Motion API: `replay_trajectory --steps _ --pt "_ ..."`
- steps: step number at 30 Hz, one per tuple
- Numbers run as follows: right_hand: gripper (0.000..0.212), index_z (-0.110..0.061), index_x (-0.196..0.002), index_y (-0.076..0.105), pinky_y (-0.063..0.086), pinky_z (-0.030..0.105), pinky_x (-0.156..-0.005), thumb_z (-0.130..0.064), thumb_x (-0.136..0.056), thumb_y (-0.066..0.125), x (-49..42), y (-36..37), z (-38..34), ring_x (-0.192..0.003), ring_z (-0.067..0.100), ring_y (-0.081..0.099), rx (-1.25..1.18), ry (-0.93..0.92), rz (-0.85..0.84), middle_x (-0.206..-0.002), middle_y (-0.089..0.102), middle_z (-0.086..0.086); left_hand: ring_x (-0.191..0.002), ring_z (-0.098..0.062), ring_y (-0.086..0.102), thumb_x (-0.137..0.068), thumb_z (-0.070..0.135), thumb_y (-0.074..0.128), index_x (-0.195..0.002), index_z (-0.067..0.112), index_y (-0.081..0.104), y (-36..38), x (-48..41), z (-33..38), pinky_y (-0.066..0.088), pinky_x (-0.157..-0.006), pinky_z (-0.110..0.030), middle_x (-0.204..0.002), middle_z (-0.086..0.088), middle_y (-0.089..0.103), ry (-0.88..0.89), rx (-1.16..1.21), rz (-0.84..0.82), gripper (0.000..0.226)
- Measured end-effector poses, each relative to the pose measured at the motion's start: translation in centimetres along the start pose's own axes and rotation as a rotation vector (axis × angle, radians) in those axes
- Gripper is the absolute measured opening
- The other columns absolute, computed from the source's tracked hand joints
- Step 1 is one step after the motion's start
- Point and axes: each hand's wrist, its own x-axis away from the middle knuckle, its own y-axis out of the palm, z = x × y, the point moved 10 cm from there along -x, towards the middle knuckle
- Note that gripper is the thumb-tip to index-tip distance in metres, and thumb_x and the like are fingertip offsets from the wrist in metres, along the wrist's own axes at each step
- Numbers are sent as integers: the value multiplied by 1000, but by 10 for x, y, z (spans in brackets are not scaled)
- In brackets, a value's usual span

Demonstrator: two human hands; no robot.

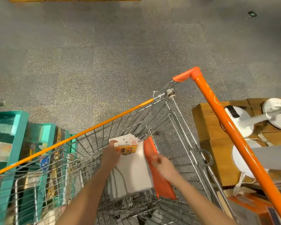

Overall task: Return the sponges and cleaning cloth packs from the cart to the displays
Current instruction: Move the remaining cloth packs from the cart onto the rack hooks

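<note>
Where left hand (111, 154) grips, cloth pack (131, 171) is flat.

The cleaning cloth pack (131, 169) is a flat stack of white cloths under a white header card with a yellow-orange label; the card edges fan out at the top. It stands nearly upright inside the wire cart (182, 120), beside the cart's orange flap (161, 181). The left hand (111, 154) grips its upper left corner.
</note>
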Motion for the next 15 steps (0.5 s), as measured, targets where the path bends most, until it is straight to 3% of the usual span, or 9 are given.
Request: replay_trajectory --steps 2,5,7,9,11,13,15 --pt "30 -11 -124 56 39 23 -95 -14 -95 50 1 3 -1 -115 17 56 14 3 -40 -127 60 4 -87 -29 63 -82 7 58 -109 5 62 -2 9 -19 53 -75 -37 -97 -11 69 -118 161 -34 27" --pt "27 -11 -121 56 42 20 -78 -15 -96 49 1 7 -9 -89 8 57 68 -25 -101 -115 63 3 -84 -30 64 -85 14 59 -107 3 64 -17 33 -48 53 -74 -35 -91 -12 68 -242 440 -17 24" --pt "28 -11 -123 55 43 23 -80 -17 -96 49 -6 11 -14 -90 11 57 104 -34 -116 -116 63 5 -77 -24 62 -84 17 62 -107 1 63 -32 46 -70 54 -68 -32 -91 -13 68 -272 526 -2 28" --pt "27 -11 -121 55 42 21 -64 -15 -95 50 -13 17 -23 -71 10 55 116 -57 -134 -101 63 3 -74 -21 61 -88 14 63 -104 5 62 -51 61 -92 52 -62 -22 -93 -12 69 -281 534 26 17" --pt "22 -9 -114 57 39 18 -51 -11 -93 51 -24 24 -34 -60 9 50 150 -77 -139 -82 59 -1 -83 -24 65 -89 15 64 -103 12 64 -67 74 -114 51 -71 -25 -97 -9 72 -264 566 45 15" --pt "21 -8 -110 59 43 24 -56 -10 -91 51 -40 34 -45 -69 17 55 203 -101 -142 -83 61 3 -93 -28 64 -88 14 64 -105 13 64 -82 88 -139 48 -80 -36 -100 -9 71 -324 589 71 17" --pt "20 -10 -108 61 41 27 -61 -11 -91 49 -57 45 -58 -82 21 59 278 -133 -136 -96 66 10 -93 -30 63 -88 13 65 -106 9 64 -96 93 -160 45 -76 -35 -99 -10 70 -362 622 108 18"
